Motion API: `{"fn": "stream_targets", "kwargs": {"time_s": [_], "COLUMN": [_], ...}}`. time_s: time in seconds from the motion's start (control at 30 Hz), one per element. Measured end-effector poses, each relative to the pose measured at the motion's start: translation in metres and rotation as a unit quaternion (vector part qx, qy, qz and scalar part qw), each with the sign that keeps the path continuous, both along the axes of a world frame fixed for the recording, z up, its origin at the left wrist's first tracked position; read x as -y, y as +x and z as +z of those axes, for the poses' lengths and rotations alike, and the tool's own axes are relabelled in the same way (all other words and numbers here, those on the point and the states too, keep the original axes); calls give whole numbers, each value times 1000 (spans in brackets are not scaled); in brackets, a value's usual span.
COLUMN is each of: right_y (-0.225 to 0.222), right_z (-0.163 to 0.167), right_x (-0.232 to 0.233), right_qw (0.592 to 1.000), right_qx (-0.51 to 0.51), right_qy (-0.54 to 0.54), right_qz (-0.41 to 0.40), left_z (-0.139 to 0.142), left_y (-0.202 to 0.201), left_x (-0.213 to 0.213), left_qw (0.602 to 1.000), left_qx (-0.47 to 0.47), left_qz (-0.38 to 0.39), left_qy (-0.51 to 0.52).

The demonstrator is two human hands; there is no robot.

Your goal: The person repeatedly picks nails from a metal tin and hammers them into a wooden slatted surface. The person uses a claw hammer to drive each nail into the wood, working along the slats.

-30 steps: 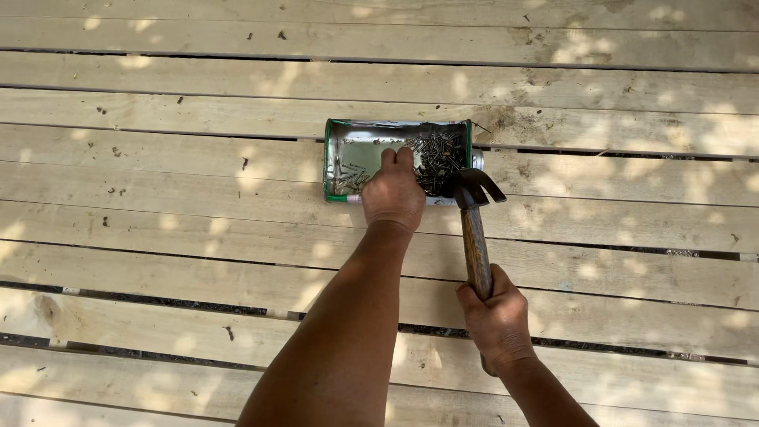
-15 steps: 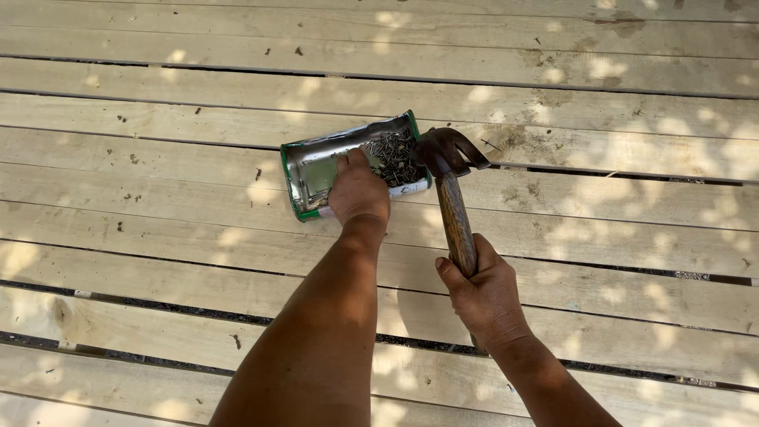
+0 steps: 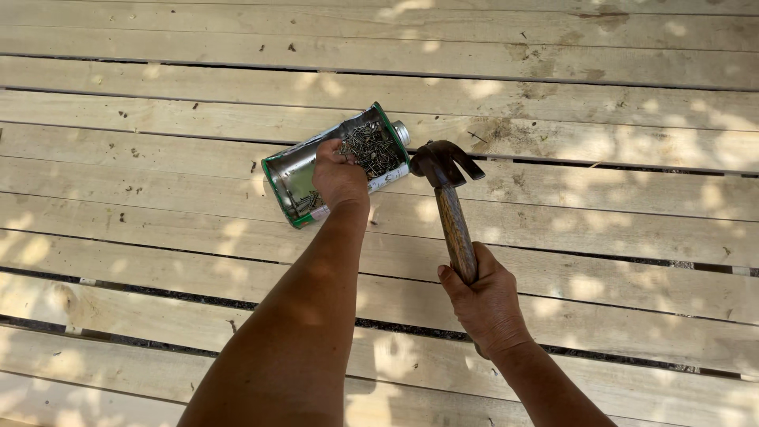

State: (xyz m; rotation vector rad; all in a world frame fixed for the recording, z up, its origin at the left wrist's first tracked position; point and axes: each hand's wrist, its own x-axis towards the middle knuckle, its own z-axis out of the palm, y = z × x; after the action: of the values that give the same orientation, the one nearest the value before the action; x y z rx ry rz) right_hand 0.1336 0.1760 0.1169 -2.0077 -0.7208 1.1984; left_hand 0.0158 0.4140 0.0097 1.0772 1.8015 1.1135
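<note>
Gripping hammer, head up-frame: right hand | left hand fingers in nail tin, grasp unclear

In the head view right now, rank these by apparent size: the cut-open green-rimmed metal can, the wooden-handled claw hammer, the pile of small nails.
1. Wooden-handled claw hammer, longest, though its handle end is hidden in the right hand.
2. Cut-open green-rimmed metal can, close to the hammer; unsure.
3. Pile of small nails, inside the can by the left hand.

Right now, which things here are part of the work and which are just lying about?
In use:
left hand reaching into the tin of nails
right hand gripping the hammer

Lying about:
wood chips and specks scattered on the planks
</note>
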Motion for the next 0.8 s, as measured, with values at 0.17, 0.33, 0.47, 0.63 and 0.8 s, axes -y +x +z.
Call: {"fn": "stream_targets", "kwargs": {"time_s": [0.17,0.33,0.47,0.63,0.8], "right_y": [6,17,30,51,61], "right_z": [2,-5,-10,-5,-4], "right_x": [10,26,40,63,87], "right_qw": [1000,999,1000,998,994], "right_qx": [-14,-37,13,11,24], "right_qy": [11,-9,-5,-39,-70], "right_qz": [7,-6,-15,-55,-76], "left_z": [16,31,31,8,-15], "left_y": [3,15,47,76,74], "left_x": [9,33,74,127,165], "left_qw": [997,975,965,965,925], "left_qx": [70,-41,-71,26,-57], "left_qz": [24,-62,-178,-258,-373], "left_qy": [30,208,179,33,41]}}
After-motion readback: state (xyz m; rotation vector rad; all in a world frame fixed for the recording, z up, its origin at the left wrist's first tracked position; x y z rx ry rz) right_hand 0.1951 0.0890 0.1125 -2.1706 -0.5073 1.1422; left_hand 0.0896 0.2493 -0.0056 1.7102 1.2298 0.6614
